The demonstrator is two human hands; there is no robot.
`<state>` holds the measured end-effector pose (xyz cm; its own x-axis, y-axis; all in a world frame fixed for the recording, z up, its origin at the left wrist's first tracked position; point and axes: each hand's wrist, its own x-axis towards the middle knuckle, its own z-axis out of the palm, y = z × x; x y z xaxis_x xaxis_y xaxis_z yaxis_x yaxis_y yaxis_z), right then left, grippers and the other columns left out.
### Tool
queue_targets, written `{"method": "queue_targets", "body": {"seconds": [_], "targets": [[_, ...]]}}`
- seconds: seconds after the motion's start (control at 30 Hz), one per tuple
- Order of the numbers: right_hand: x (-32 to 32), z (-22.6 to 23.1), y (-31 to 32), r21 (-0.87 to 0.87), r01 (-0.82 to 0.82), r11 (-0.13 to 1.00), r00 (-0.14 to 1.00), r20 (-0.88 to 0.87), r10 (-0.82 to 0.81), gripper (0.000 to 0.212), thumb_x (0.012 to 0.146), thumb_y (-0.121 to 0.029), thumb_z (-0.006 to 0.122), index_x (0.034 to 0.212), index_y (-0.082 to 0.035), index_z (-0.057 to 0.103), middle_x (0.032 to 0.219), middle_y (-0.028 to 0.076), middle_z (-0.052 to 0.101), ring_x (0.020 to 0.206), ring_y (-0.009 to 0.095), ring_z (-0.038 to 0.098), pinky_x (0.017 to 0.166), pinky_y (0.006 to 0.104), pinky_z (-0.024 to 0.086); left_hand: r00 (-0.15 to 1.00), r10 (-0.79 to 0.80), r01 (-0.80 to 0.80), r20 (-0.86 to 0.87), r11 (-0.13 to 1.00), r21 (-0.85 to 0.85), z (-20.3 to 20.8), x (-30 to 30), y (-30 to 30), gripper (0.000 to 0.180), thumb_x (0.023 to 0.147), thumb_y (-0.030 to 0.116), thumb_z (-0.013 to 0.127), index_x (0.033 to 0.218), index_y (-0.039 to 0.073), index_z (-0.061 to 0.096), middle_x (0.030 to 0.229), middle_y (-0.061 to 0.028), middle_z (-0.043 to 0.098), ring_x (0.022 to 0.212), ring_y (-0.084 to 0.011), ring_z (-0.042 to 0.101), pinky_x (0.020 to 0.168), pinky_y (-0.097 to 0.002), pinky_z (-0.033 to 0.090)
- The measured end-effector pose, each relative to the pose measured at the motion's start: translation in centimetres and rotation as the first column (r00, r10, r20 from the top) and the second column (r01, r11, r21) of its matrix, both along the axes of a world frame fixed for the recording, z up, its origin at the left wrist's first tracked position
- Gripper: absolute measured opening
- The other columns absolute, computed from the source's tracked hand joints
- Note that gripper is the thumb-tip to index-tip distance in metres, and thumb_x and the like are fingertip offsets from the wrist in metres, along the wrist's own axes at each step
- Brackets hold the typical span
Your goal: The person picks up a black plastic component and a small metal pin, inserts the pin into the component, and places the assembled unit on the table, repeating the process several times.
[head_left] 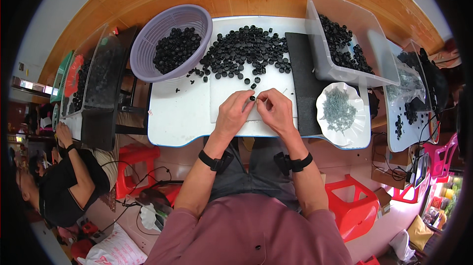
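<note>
My left hand [235, 113] is closed in a pinch on a small black cap-like piece [253, 98], low over a white pad [221, 105] on the table. Right beside it, the fingertips of my right hand [276, 112] are pressed together near the piece; anything between them is too small to make out. Another black piece [253, 86] lies just beyond my fingertips. Past that spreads a heap of similar round black pieces [246, 50]. To the right, a white fluted dish [358, 110] holds many tiny grey-green slivers [340, 111].
A purple basket [143, 50] of black pieces stands at the back left, and a clear plastic bin [377, 60] with more at the back right. A dark mat [304, 68] lies under the bin's side. At the far left a person [74, 181] sits working; red stools [352, 206] stand below.
</note>
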<state>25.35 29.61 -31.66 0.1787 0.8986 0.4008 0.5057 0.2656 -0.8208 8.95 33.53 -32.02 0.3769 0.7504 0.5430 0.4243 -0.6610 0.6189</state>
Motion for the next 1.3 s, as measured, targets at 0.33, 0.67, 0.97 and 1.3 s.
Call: {"method": "queue_targets", "body": {"seconds": [0.33,0.67,0.97,1.3], "targets": [[0.0,-0.1,0.3,0.027,-0.016,1.000,0.995,0.097,0.014,0.010,0.084,-0.007,0.074,0.093,-0.003,0.075,0.082,0.008,0.072,0.063,0.023,0.064,0.061,0.0346,0.051,1.000,0.004,-0.002,-0.030,0.998,0.058,-0.2,0.0,-0.1,0.037,0.081,-0.001,0.079,0.116,0.003,0.068,0.105,-0.0132,0.074,0.091,-0.0299,0.073,0.077,-0.0369,0.062],[0.1,0.2,-0.1,-0.004,-0.064,0.998,0.997,-0.042,0.064,0.020,0.085,-0.001,0.073,0.105,-0.003,0.075,0.095,0.010,0.073,0.064,0.018,0.065,0.058,0.0294,0.051,0.971,0.049,0.034,0.236,0.942,-0.334,0.0,-0.4,0.2,0.030,0.086,0.000,0.079,0.115,0.003,0.073,0.102,-0.0092,0.077,0.087,-0.0172,0.075,0.078,-0.0288,0.060],[0.1,0.6,-0.1,0.035,-0.087,0.996,0.996,-0.030,0.088,0.024,0.084,0.003,0.074,0.107,-0.002,0.074,0.096,0.011,0.073,0.069,0.020,0.069,0.060,0.0289,0.054,0.951,0.027,0.139,0.308,0.852,-0.505,0.0,-0.6,0.3,0.027,0.089,0.004,0.079,0.114,-0.002,0.071,0.103,-0.0120,0.079,0.096,-0.0181,0.077,0.086,-0.0290,0.061],[0.0,0.0,-0.1,0.024,-0.049,0.999,0.993,-0.104,0.051,0.017,0.088,0.000,0.075,0.105,-0.001,0.075,0.094,0.011,0.075,0.069,0.017,0.067,0.060,0.0276,0.053,0.981,0.017,0.070,0.194,0.898,-0.434,-0.1,-0.6,0.4,0.018,0.093,0.004,0.074,0.111,0.000,0.072,0.101,-0.0107,0.077,0.087,-0.0192,0.076,0.077,-0.0291,0.060]]}}
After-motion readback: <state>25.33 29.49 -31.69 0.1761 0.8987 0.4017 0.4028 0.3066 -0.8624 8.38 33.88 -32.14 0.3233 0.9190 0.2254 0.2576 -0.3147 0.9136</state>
